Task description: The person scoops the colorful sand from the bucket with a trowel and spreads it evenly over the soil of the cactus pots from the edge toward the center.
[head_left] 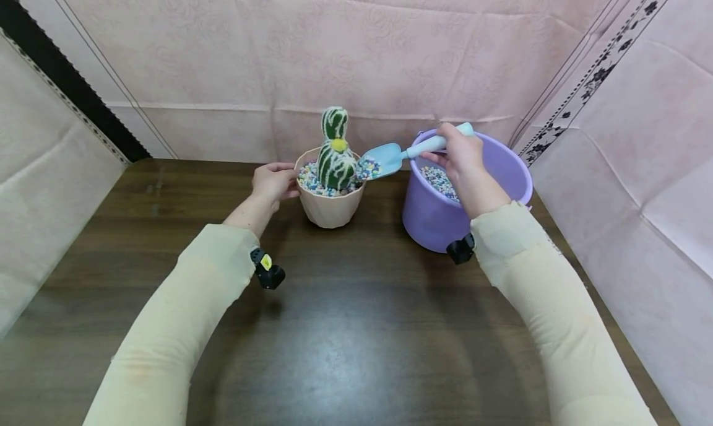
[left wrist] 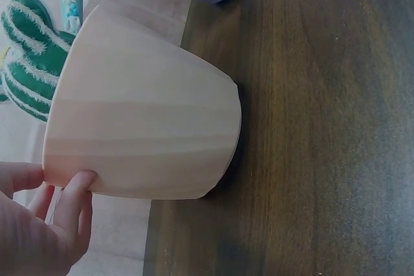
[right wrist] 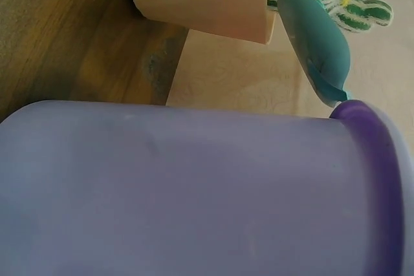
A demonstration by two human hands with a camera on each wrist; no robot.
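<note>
My left hand (head_left: 273,183) pinches the left rim of a beige plant pot (head_left: 330,210), thumb at the rim and fingertips against the outer wall in the left wrist view. A green and white cactus (head_left: 335,166) with a yellow flower stands in the pot among coloured pebbles (head_left: 309,177). In my right hand (head_left: 465,163) is the handle of a light blue garden trowel (head_left: 388,156). Its blade, carrying pebbles, reaches over the pot's right rim beside the cactus. The right wrist view shows the blade's underside (right wrist: 317,40) there; the right hand is hidden from that view.
A purple bucket (head_left: 426,218) stands to the pot's right, under my right hand, with more small pebbles (head_left: 439,179) inside. Both containers sit near the back of the dark wooden table (head_left: 345,327). Pale patterned cloth (head_left: 390,54) hangs behind and along both sides.
</note>
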